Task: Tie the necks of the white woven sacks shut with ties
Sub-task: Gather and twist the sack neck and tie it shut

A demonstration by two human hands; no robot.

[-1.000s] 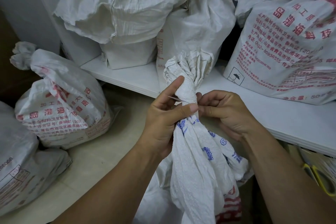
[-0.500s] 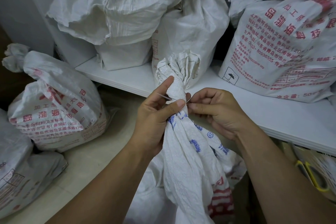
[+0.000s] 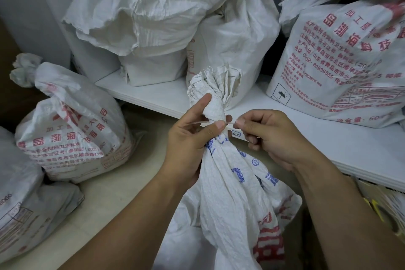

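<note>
White woven sack (image 3: 230,182) with blue print stands low at the centre, between the person's forearms. Its mouth is gathered into a twisted neck (image 3: 213,112) that rises just in front of the edge of a white shelf board (image 3: 328,149). The left hand (image 3: 188,144) grips that neck from the left, fingers curled round behind, the thumb pressed across the front right at the tie (image 3: 195,124) and the forefinger laid up along the bunched cloth. This looks meant to stop the gathers springing open while the band is drawn in. The right hand (image 3: 269,138) pinches the tie's other end between thumb and forefinger just right of the neck, its other fingers curled under, a hold suited to pulling sideways against the left hand's brace. The thin pale tie appears to circle the neck, though whether it is locked I cannot tell. On the pale floor (image 3: 109,199) to the left leans a sack with red print (image 3: 72,127), its neck already bunched shut. On the shelf board stand slumped open-mouthed sacks (image 3: 153,17) and a fuller red-printed sack (image 3: 339,68). A grey wall (image 3: 32,6) closes the far left corner.
</note>
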